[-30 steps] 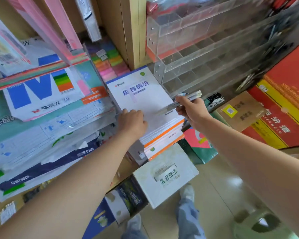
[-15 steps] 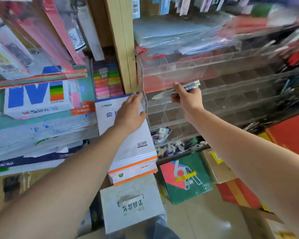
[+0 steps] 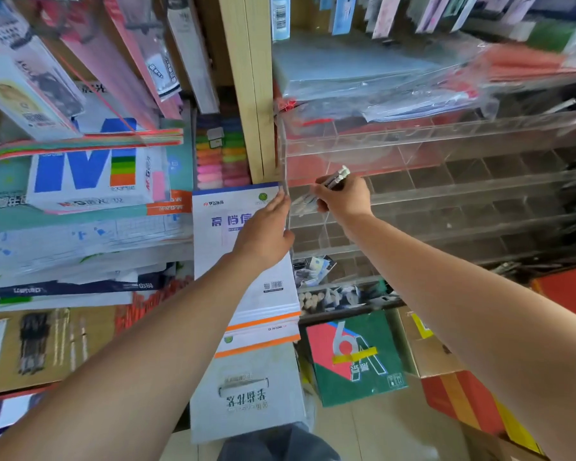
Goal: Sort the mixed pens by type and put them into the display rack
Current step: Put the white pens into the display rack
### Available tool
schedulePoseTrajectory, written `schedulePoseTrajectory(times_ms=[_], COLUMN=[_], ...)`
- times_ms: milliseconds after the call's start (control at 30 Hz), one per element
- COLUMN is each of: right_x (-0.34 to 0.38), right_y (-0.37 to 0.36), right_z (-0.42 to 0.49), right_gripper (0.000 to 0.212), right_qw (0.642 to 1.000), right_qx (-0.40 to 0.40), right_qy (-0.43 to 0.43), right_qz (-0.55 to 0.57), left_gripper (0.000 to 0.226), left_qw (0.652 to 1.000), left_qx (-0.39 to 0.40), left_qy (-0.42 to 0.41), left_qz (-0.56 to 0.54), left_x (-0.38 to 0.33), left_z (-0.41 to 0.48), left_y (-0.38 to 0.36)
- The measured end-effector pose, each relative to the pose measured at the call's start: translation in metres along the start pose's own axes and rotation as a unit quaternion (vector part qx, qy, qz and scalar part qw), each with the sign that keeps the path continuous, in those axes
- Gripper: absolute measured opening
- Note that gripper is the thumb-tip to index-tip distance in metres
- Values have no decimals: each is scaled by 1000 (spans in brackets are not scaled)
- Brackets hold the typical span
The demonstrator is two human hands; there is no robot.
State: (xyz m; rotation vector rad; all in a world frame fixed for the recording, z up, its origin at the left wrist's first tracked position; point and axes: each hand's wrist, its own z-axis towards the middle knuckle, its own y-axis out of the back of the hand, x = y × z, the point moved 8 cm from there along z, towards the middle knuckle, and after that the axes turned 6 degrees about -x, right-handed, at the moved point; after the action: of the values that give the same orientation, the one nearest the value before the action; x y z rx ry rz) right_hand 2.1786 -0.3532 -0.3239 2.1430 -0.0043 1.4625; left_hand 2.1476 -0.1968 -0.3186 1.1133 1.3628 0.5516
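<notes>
My right hand [image 3: 345, 197] grips a small bundle of grey pens [image 3: 336, 176] with white ends, tips pointing down-left. It hovers at the left end of the clear acrylic display rack [image 3: 446, 191], in front of the second tier's leftmost compartment. My left hand [image 3: 268, 227] has its fingers straight and touches the rack's left side wall, resting over a white paper pad [image 3: 246, 287]. The rack has several stepped tiers divided into small compartments; those on the left look empty, and a few dark pens lie at the far right.
A wooden shelf post [image 3: 250, 94] stands left of the rack. Paper reams [image 3: 84, 174] and coloured card [image 3: 220, 151] fill the left shelves. Plastic sleeves [image 3: 379, 78] lie on top of the rack. Boxes [image 3: 356, 357] sit on the floor below, beside a white box [image 3: 246, 394].
My right hand has carried the pens up from over the pad to the rack's left end. My left hand has slid up the pad to the rack's side wall. The camera has tilted up.
</notes>
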Motion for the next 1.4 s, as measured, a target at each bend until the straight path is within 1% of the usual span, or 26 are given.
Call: schedulePoseTrajectory(times_ms=[67,133,200,267,500,600,700,767,833,933,1033,1100,1200,1267,1400], right_x=[-1,-2,-1,-1,-17,-23,-18,-10,-4,2,12,19,22,20,-2], right_y=[-2,-3,-4,-1,11,20,30,32,26,-4,-48,-83,-145,-190,-291], right_z=[1,1,-1,-3,-5,-10,-21,-33,-46,-70,-103,-129,-169,-196,-251], right_gripper=[11,8,6,6,36,47,41,35,24,8,9,7,5,3,4], right_qw=[1000,1000,999,999,999,999,996,992,992,996,992,985,972,964,938], right_qx=[5,6,3,-2,-17,-34,-77,-102,-96,-21,67,115,172,205,285], right_qy=[4,14,25,30,-14,-16,26,56,71,86,109,125,154,159,139], right_qz=[-3,-13,-27,-18,46,13,-34,-43,-29,-5,11,4,-35,-64,-138], left_gripper=[65,63,64,66,71,71,69,65,56,40,26,21,18,18,19], left_qw=[1000,1000,1000,999,999,999,999,998,998,997,990,984,974,971,960], left_qx=[-8,-13,-14,-9,6,14,7,-11,-28,-59,-110,-126,-142,-137,-75], left_qy=[7,16,22,27,40,44,48,52,52,57,80,112,156,183,260], left_qz=[3,7,15,23,30,20,-4,-14,-12,-9,-32,-53,-77,-71,-67], left_x=[-1,-2,-3,-4,-2,-2,-4,-3,-1,11,41,73,131,177,288], left_z=[1,2,2,0,-3,-6,-10,-15,-22,-38,-59,-80,-120,-151,-213], left_y=[1,2,1,-2,-11,-13,-12,-8,-3,9,28,38,50,56,47])
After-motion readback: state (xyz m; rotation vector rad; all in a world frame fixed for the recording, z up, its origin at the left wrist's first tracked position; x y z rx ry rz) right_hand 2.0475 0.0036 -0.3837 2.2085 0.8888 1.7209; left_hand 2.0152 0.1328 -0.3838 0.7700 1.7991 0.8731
